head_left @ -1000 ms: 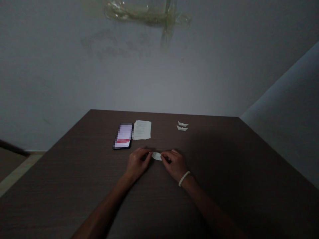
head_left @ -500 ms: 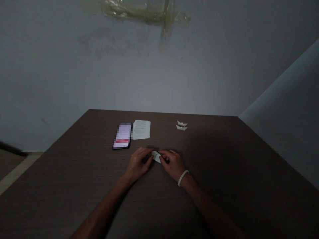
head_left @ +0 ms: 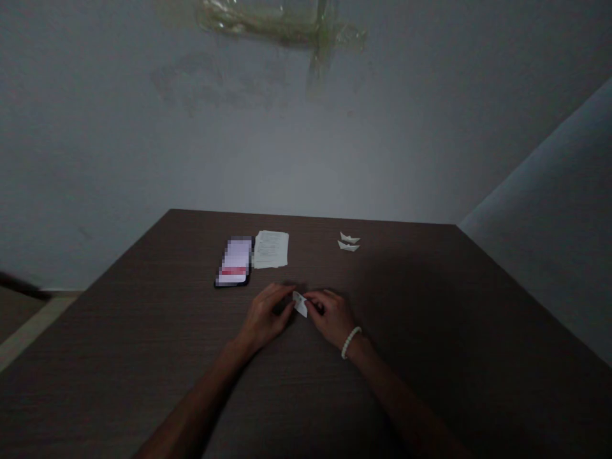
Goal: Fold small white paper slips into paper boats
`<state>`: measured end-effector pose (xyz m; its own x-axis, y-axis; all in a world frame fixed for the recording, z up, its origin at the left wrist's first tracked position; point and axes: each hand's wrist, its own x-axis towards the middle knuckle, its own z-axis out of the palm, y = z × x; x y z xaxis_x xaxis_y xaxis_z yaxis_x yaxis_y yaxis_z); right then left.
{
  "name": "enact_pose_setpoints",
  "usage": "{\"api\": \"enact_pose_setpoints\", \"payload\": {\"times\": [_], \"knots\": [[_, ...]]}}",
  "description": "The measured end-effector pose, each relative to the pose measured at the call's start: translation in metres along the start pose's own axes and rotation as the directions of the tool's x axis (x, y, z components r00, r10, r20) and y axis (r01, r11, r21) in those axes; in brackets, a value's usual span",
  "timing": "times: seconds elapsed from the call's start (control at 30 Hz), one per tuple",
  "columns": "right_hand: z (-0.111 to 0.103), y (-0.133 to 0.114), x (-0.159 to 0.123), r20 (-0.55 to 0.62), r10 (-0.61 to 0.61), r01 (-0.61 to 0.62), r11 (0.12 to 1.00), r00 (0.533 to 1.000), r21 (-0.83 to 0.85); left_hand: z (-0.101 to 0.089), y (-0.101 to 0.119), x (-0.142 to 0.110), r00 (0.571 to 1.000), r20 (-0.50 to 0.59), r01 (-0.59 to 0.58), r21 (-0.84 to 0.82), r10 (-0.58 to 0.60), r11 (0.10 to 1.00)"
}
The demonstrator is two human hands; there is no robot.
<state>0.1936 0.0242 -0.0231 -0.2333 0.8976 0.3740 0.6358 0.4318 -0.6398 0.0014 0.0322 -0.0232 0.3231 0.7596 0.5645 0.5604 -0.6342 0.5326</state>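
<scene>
Holding folded paper (head_left: 300, 305) between both hands (head_left: 265, 317) (head_left: 332, 317) (seemingly pinched).

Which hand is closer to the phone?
Left. The left hand sits nearer, below and right of the phone; the right hand lies farther right, past the folded paper.

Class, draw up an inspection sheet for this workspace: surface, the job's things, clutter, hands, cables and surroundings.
Surface: dark wood-grain table.
Job's things: small white paper piece, pinched between both hands; two folded paper boats lie further along the table, near its far edge.
Clutter: smartphone, screen pixelated, beside a printed sheet.
Hands: left hand and right hand both on the paper; bead bracelet on the right wrist.
Cables: nothing seen.
Surroundings: grey wall behind the table, with yellowed tape stuck high up.
</scene>
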Motion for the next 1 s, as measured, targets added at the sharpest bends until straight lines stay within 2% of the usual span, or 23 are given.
{"api": "enact_pose_setpoints", "payload": {"times": [0.3, 0.5, 0.73, 1.0], "knots": [[0.003, 0.006, 0.0, -0.018, -0.01, 0.01, 1.0, 1.0, -0.005, -0.001, 0.002, 0.002, 0.999, -0.005, -0.044, -0.048, 0.044, 0.998], [-0.002, 0.005, 0.001, 0.013, -0.046, 0.046, 0.999, 0.999, -0.022, 0.001, 0.0, 0.001, 0.998, 0.008, -0.057, -0.052, 0.057, 0.997], [-0.006, 0.009, 0.003, 0.037, -0.054, 0.057, 0.995, 0.998, -0.084, 0.003, -0.003, -0.002, 0.988, 0.112, -0.114, 0.055, 0.107, 0.992], [-0.007, 0.015, 0.002, 0.067, -0.054, 0.058, 0.996, 0.996, -0.061, 0.004, -0.004, -0.005, 0.978, 0.14, -0.17, 0.106, 0.154, 0.98]]}}
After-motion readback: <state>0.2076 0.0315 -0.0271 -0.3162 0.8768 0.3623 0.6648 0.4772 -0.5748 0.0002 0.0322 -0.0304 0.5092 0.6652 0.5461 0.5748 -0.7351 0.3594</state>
